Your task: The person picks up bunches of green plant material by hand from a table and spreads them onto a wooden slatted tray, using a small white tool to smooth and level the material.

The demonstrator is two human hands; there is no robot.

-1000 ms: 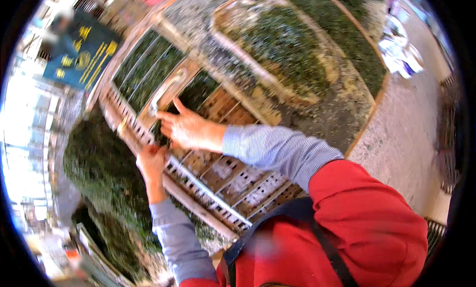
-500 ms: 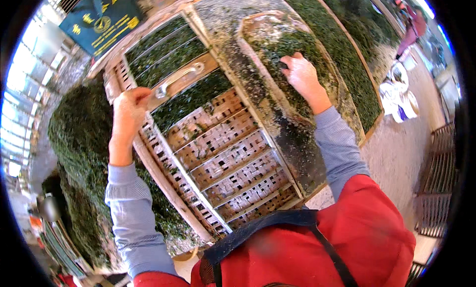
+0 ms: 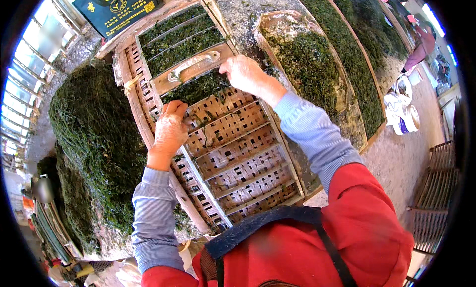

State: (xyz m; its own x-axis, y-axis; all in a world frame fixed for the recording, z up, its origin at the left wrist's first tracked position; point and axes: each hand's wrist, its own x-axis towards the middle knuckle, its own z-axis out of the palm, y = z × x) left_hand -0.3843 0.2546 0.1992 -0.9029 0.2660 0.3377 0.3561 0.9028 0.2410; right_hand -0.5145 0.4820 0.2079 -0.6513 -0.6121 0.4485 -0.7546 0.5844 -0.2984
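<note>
A slatted frame (image 3: 290, 160) with thin crossbars lies on a woven bamboo mat (image 3: 243, 170). Dark green shredded leafy stuff (image 3: 183, 44) fills its far sections; the near ones show bare weave with a few scraps. A wooden board with a metal handle (image 3: 194, 66) spans the frame. My left hand (image 3: 171, 130) rests at the left rail just nearer than the board, fingers bent down at the end of a green strip. At the right rail, my right hand (image 3: 250, 76) has its fingers pressed together beside the board's end; what they pinch is hidden.
To the right lies a shallow tray (image 3: 267, 46) of green leafy stuff, then a long bed of it (image 3: 342, 54). A big green heap (image 3: 94, 143) stands left. A dark green bag (image 3: 119, 11) is at the back. Another person (image 3: 421, 46) is far right, near white bags (image 3: 400, 111).
My right hand has left the tray of leafy stuff and come left to the frame's right rail. My left hand has slid nearer along the left rail, past the handled board.
</note>
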